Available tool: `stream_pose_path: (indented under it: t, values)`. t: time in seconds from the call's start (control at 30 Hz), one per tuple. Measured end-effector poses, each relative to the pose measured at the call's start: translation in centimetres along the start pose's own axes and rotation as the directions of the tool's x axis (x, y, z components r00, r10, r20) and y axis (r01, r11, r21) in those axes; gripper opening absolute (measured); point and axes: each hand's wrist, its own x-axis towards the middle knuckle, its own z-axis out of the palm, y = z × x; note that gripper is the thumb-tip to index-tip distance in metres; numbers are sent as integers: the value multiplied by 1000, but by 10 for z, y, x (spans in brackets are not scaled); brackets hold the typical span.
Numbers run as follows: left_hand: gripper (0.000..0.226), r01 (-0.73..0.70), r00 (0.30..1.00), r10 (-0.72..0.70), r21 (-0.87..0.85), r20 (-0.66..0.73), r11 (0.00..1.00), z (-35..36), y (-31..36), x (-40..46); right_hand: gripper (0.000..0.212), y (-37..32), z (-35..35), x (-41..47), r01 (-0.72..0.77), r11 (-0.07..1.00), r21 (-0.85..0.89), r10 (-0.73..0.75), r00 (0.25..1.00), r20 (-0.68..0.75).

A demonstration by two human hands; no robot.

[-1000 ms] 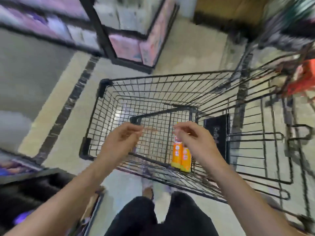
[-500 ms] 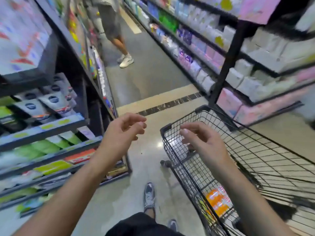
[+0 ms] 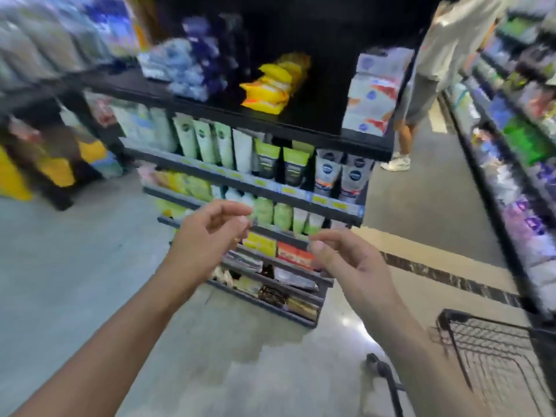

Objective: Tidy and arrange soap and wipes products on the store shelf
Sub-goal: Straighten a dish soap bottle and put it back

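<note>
The tidying is not looking started yet. The left hand point(image 3: 207, 236) and right hand point(image 3: 346, 263) are hanging loosely curled, holding nothing, near the shelf point(image 3: 301, 188). The soap boxes point(image 3: 279, 249) are sitting low, just behind the hands.

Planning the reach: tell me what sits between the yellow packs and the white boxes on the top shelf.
Nothing: bare black shelf separates the yellow packs from the white boxes, head view.
</note>
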Motion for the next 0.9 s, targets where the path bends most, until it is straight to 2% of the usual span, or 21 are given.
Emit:
stream_pose_path:
  t: [0.07, 0.17, 0.2, 0.3, 0.4, 0.57, 0.73, 0.9]
  values:
    - [32, 7, 996, -7, 5, -84, 1000, -59, -7, -4, 9, -12, 60, 17, 6, 1000, 18, -8, 996, 90]
    - [13, 38, 973, -42, -21, -226, 999, -148, -15, -11, 12, -28, 151, 36, 11, 999, 50, -20, 983, 184]
    - [14, 37, 965, -42, -23, -261, 999, -176, -17, -12, 12, -33, 179, 42, 22, 998, 55, -33, 977, 212]
    - [17, 31, 948, -37, -23, -315, 999, -253, -26, -9, 7, -49, 252, 60, 51, 997, 61, -66, 958, 280]
    - [32, 32, 936, -32, -4, -351, 999, -311, -33, 4, 7, -67, 304, 79, 41, 997, 63, -58, 955, 292]
    - [32, 45, 937, -51, -24, -345, 999, -367, -42, 48, 11, -88, 358, 122, 46, 998, 34, -54, 951, 303]
    - [27, 60, 953, -72, -49, -294, 997, -393, -64, 110, 11, -84, 394, 181, 37, 999, -20, -29, 955, 295]
    - [29, 64, 969, -61, 4, -238, 998, -418, -81, 192, 12, -78, 430, 263, 45, 999, -21, -38, 959, 280]
